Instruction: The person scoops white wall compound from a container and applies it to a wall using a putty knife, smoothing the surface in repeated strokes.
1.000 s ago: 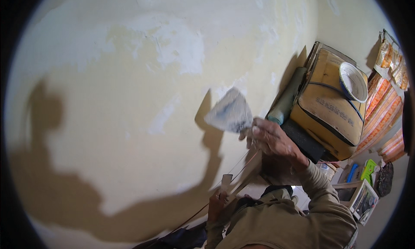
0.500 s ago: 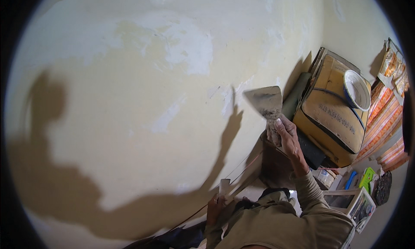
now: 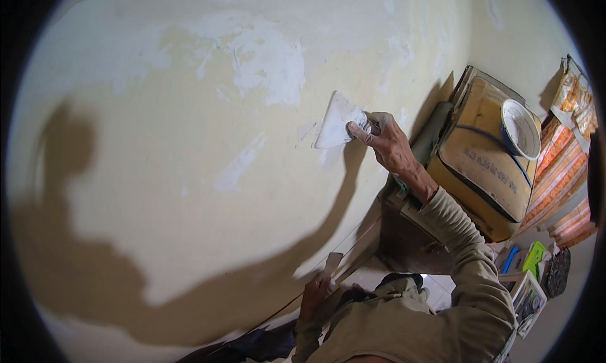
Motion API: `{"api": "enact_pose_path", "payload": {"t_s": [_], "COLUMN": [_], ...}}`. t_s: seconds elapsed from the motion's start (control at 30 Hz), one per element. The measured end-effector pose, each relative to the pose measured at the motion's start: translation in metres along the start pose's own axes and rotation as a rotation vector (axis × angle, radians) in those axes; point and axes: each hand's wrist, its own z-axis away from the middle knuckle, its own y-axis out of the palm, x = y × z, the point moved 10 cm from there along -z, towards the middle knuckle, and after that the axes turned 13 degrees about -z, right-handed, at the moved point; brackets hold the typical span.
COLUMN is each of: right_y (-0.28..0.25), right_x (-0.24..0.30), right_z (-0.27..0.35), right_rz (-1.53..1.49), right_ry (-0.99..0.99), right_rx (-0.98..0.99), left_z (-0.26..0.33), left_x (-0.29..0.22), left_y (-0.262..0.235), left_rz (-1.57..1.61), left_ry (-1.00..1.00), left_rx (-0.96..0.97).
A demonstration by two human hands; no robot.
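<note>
My right hand grips a wide putty knife, its fingers closed round the handle end. The broad blade is whitish and its far edge lies at the wall beside a small scratched patch. My left hand is low by my body, closed on a narrower scraper whose blade points up. The wall is pale yellow, with uneven white filler patches at the upper middle and a fainter streak below them.
At right, a yellowish-brown suitcase lies on a dark brown cabinet, and a blue-rimmed white bowl rests on the suitcase. Behind it hangs an orange striped curtain. A white-framed item stands lower right.
My right hand has moved left and up with the putty knife, from above the cabinet to the wall, and turned the blade's whitish face into view. The left-hand scraper has tilted slightly right.
</note>
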Motion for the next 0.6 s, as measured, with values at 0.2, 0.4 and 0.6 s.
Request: {"api": "enact_pose_path", "payload": {"t_s": [0.2,0.4,0.6], "right_y": [-0.004,-0.001,-0.004], "right_x": [-0.036,-0.003,0.050], "right_z": [0.038,0.104,0.033], "right_rz": [0.037,-0.280,-0.536], "right_ry": [0.222,0.738,0.646], "right_rx": [0.011,-0.030,-0.314], "left_z": [0.000,0.005,0.013], "left_x": [0.005,0.004,0.017], "left_y": [0.001,0.000,0.016], "left_rz": [-0.040,0.013,0.041], "left_ry": [0.036,-0.050,0.002], "left_rx": [-0.002,-0.025,0.013]}}
